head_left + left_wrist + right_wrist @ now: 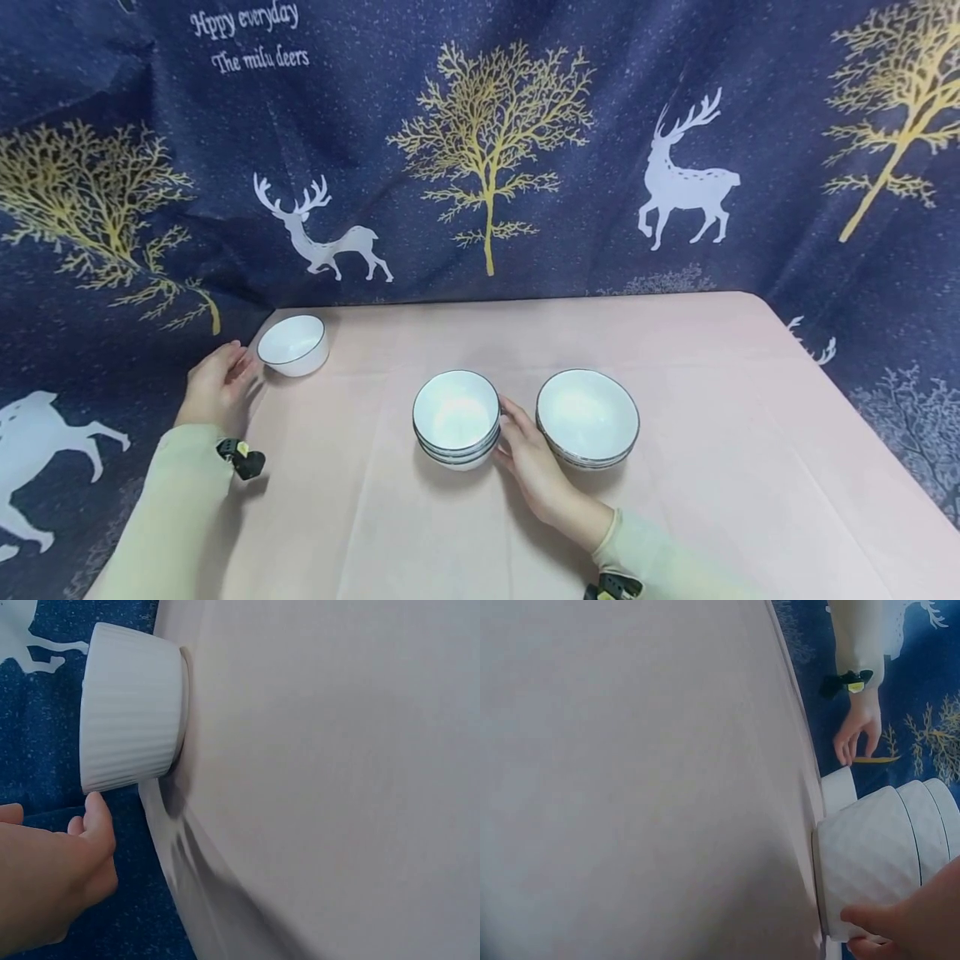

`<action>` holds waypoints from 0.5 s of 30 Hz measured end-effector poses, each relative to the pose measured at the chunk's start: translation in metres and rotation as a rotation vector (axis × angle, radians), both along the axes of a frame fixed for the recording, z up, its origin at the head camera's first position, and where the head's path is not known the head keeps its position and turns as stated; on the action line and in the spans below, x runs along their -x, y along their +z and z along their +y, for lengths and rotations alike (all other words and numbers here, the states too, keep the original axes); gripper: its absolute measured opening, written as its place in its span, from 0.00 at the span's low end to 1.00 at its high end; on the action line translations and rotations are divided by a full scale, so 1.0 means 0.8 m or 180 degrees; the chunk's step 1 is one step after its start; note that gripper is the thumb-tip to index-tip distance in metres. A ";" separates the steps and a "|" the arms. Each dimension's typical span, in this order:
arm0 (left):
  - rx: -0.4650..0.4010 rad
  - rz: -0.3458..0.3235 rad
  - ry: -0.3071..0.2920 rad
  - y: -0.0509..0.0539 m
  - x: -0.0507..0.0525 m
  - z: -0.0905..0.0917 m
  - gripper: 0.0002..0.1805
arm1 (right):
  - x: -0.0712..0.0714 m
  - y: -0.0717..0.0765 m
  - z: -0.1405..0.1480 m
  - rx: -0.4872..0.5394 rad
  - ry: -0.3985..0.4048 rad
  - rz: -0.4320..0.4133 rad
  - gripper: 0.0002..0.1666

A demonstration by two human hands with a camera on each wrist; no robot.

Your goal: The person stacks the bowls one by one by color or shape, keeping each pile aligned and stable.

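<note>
At the table's far left corner stands a single white bowl [292, 345] with a dark rim; its ribbed outer wall [135, 709] shows in the left wrist view. Just left of it is my left hand [217, 385], fingers loosely bent and holding nothing; a fingertip comes close to the rim, and contact is unclear. In the middle stands a stack of white bowls [456, 412] with a diamond-patterned side [870, 859]. My right hand [536, 467] rests its fingers against the stack's right side without gripping it. A second stack of larger bowls [587, 417] stands right of that hand.
A pale pink cloth [720, 467] covers the table. Behind it and at both sides hangs a dark blue fabric [570, 225] printed with trees and deer. The left bowl sits close to the table's left edge.
</note>
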State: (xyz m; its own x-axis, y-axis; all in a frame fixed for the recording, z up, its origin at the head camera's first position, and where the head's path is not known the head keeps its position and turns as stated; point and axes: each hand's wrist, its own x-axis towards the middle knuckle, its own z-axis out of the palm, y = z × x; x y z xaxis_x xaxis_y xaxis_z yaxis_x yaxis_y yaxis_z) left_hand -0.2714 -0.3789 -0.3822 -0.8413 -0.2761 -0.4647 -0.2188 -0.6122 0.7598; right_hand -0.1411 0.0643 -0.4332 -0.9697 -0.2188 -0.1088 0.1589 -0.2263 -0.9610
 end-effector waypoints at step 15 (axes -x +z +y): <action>0.0231 0.0090 -0.0455 -0.015 0.005 0.015 0.11 | 0.001 -0.002 0.000 -0.0009 -0.0011 0.0000 0.31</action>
